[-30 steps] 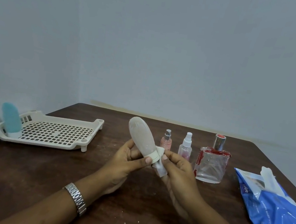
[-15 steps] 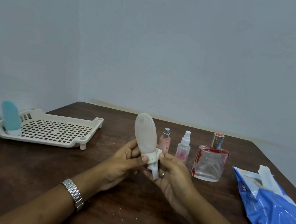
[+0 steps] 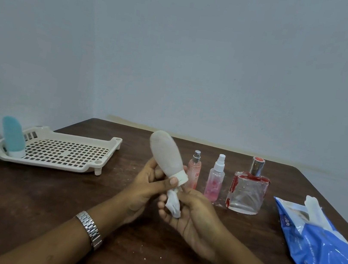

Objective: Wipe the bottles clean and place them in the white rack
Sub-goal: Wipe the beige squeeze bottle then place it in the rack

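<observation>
My left hand [image 3: 149, 187] grips a pale translucent squeeze bottle [image 3: 164, 155] near its white cap, bottom end tilted up and to the left. Just below the cap, my right hand [image 3: 192, 216] holds a crumpled white wipe [image 3: 173, 203] between its fingers. The white perforated rack [image 3: 59, 152] sits at the left with a teal bottle [image 3: 12, 137] standing cap-down in its left end. On the table behind my hands stand a pink spray bottle [image 3: 193, 172], a clear spray bottle with pink liquid [image 3: 215, 181] and a square glass perfume bottle [image 3: 247, 189] with red smears.
A blue pack of wipes [image 3: 322, 251] lies at the right edge of the dark wooden table [image 3: 23, 199], one white wipe sticking out of its top. Pale walls close in behind and to the left.
The wipe has slid down off the cap and now sits lower in my right hand. The bottle tilted from leaning left to near upright and back to the left.
</observation>
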